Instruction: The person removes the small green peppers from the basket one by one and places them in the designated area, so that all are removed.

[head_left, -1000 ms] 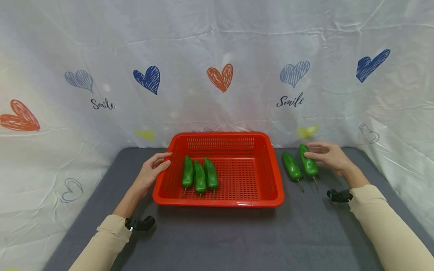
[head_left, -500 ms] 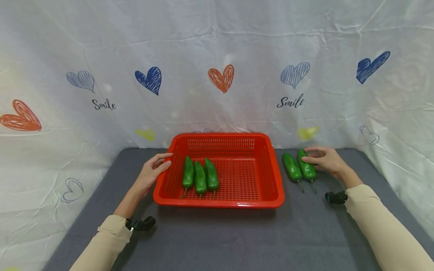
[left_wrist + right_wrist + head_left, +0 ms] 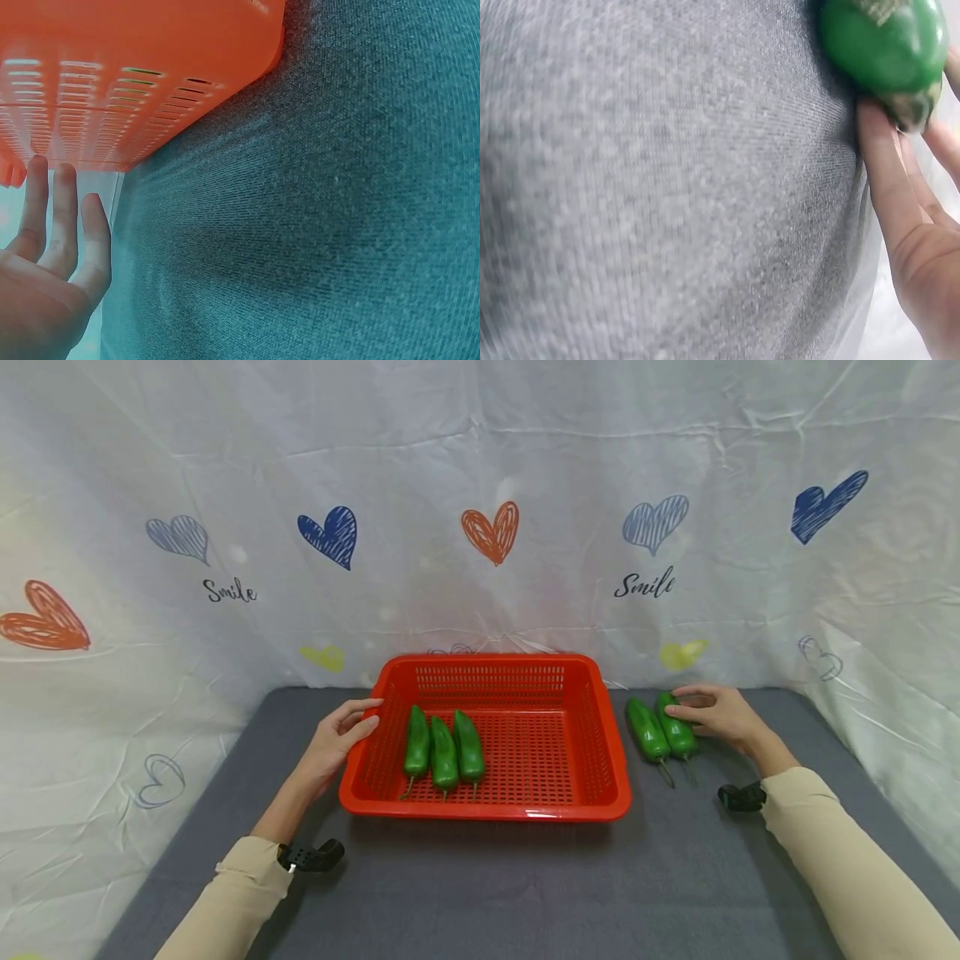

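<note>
Right hand (image 3: 722, 714), green pepper (image 3: 678, 733) shifted left (beside another pepper (image 3: 647, 731))

Table (image 3: 480, 893): dark gray, with a finely ribbed, cloth-like surface and rounded far corners
Red basket (image 3: 487, 811): 1, upright near the table's far edge, around the middle, a shadow along its near side
Green peppers outside the basket: 2, side by side just right of it, stems pointing nearer
Left pepper (image 3: 647, 731): closer to the basket
Right pepper (image 3: 677, 732): slightly tilted, its stem blurred

Green pepper (image 3: 678, 735) (right of red basket (image 3: 483, 810))
</note>
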### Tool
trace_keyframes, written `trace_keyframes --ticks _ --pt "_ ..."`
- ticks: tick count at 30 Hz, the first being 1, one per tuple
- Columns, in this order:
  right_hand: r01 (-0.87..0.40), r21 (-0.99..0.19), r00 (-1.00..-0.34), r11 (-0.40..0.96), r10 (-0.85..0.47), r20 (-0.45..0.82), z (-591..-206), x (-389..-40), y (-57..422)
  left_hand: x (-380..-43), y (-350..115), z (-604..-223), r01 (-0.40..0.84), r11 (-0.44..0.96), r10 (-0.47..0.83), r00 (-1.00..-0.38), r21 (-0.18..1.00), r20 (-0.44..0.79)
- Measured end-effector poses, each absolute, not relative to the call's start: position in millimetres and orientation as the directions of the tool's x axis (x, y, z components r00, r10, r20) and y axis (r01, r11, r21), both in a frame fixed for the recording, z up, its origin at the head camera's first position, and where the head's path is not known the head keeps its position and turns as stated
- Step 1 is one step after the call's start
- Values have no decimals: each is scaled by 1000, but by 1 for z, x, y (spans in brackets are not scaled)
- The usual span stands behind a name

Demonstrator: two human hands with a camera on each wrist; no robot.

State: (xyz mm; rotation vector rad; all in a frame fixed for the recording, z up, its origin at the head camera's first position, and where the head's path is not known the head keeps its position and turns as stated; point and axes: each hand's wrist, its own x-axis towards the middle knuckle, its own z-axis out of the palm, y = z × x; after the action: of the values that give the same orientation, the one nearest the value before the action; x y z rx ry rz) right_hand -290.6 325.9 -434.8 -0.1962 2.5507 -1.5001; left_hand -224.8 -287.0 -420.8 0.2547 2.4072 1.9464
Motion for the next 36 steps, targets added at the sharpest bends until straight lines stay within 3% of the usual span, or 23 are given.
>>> trace_keyframes --ticks 25,31,36 --pt "-35 -911 -985 410 -168 -38 -428 -267 348 -224 -285 -419 107 211 152 -986 972 76" --pt "-38 -945 -990 326 -140 -9 -416 -262 343 -223 -285 -420 99 210 146 -987 973 69" --pt "-35 -987 -988 155 -155 11 -405 -258 334 -222 -285 -419 95 197 146 -987 976 66"
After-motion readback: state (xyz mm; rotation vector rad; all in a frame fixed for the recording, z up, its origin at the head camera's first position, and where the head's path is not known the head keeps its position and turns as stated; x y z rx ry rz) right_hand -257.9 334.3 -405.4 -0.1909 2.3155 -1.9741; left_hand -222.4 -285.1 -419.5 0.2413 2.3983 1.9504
